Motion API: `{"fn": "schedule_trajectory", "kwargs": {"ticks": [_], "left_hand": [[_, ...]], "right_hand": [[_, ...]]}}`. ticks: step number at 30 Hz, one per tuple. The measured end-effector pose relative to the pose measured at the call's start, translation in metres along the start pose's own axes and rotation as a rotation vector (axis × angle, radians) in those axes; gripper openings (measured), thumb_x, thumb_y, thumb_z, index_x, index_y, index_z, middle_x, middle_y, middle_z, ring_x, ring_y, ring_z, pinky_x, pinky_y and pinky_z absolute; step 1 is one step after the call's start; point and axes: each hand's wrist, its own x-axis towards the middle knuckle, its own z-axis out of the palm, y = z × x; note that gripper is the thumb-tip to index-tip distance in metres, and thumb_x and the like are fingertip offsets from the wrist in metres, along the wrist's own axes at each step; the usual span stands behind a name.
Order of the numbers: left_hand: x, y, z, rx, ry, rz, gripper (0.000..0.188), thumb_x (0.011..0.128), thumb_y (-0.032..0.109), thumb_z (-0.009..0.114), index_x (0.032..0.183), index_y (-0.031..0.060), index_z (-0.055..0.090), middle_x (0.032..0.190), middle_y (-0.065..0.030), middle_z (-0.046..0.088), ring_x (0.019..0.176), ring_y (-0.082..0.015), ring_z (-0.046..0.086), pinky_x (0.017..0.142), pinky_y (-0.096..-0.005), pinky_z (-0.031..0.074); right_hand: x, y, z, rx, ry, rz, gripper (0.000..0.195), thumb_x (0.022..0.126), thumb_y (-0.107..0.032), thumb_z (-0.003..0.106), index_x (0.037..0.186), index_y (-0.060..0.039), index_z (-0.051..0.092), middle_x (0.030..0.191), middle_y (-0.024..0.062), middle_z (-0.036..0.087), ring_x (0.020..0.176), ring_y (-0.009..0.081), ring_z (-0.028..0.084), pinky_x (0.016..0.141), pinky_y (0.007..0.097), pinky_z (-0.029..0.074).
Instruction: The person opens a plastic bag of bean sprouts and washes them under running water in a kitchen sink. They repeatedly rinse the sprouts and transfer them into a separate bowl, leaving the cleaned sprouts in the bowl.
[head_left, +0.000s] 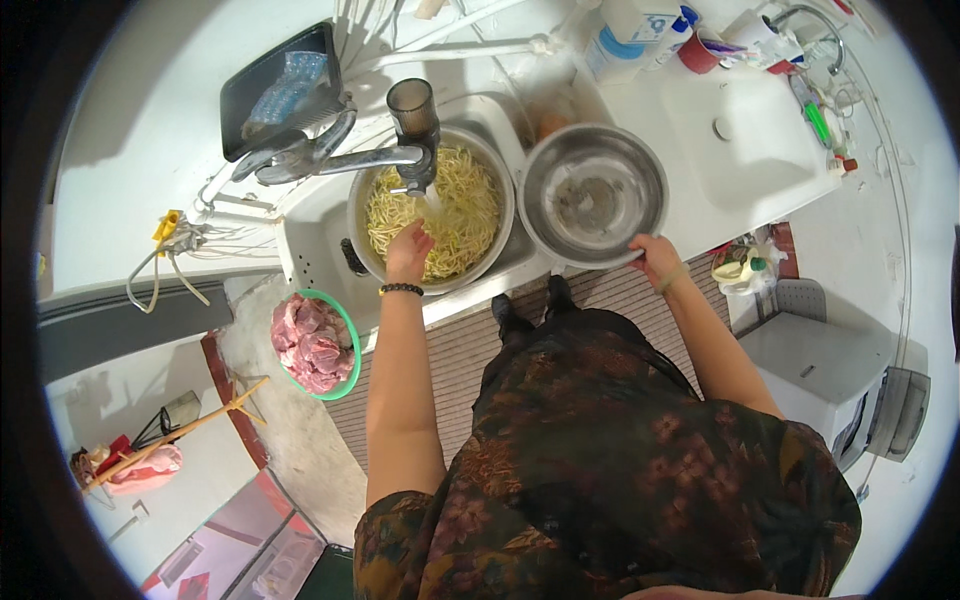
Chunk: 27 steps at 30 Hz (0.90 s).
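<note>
A large metal bowl (504, 187) full of bean sprouts (461, 240) stands in the sink (315, 247). Water runs into it from the faucet (375, 159). My left hand (410, 251) is over the near left side of the sprouts, fingers loosely bent and nothing visible in them. With my right hand (656, 259) I grip the near right rim of a second metal bowl (536, 196), tilted toward me beside the first. A little liquid and some dull residue (589, 202) lie in its bottom.
A green basin (352, 375) heaped with raw meat chunks (311, 345) is left of the sink. Bottles (615, 52) and a red cup (699, 52) line the back, near a second white basin (757, 150). A yellow-tipped cable or hose (166, 229) hangs at left; a grey-white appliance (814, 360) stands at right.
</note>
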Motion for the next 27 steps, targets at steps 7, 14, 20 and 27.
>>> {"fn": "schedule_trajectory", "kwargs": {"ticks": [7,14,20,27], "left_hand": [[0.003,-0.013,-0.047,-0.026,-0.058,0.002,0.035,0.087,0.016,0.051,0.115,-0.0052,0.05,0.11,-0.0165,0.05,0.101,-0.0257,0.051,0.086,-0.0346,0.047],[-0.016,-0.012,-0.06,0.01,-0.055,0.023,0.032,0.088,0.018,0.05,0.112,-0.0029,0.053,0.108,-0.0131,0.052,0.098,-0.0227,0.052,0.083,-0.033,0.047],[-0.024,-0.012,-0.057,0.03,-0.075,0.082,0.029,0.086,0.016,0.052,0.109,-0.0006,0.054,0.097,-0.0082,0.056,0.087,-0.0177,0.054,0.077,-0.0289,0.048],[-0.036,0.027,-0.049,0.33,0.115,0.468,0.031,0.085,0.008,0.05,0.114,-0.004,0.05,0.1,-0.0093,0.058,0.089,-0.0162,0.055,0.079,-0.0272,0.046]], "right_hand": [[0.034,-0.007,0.011,0.003,-0.04,-0.07,0.023,0.077,-0.01,0.056,0.092,0.0074,0.052,0.088,0.0154,0.056,0.077,0.025,0.06,0.067,0.0344,0.054],[0.066,0.0,-0.007,-0.073,0.075,-0.028,0.04,0.077,-0.017,0.059,0.105,0.0075,0.046,0.098,0.0176,0.055,0.083,0.0261,0.06,0.067,0.0342,0.054],[0.042,-0.007,0.009,-0.015,0.043,-0.045,0.043,0.079,-0.024,0.063,0.108,0.0047,0.048,0.105,0.0141,0.056,0.089,0.023,0.058,0.075,0.0344,0.052],[0.026,-0.013,0.019,0.058,-0.021,-0.086,0.039,0.08,-0.017,0.059,0.111,0.003,0.045,0.102,0.0143,0.056,0.085,0.0231,0.059,0.071,0.0357,0.054]]}}
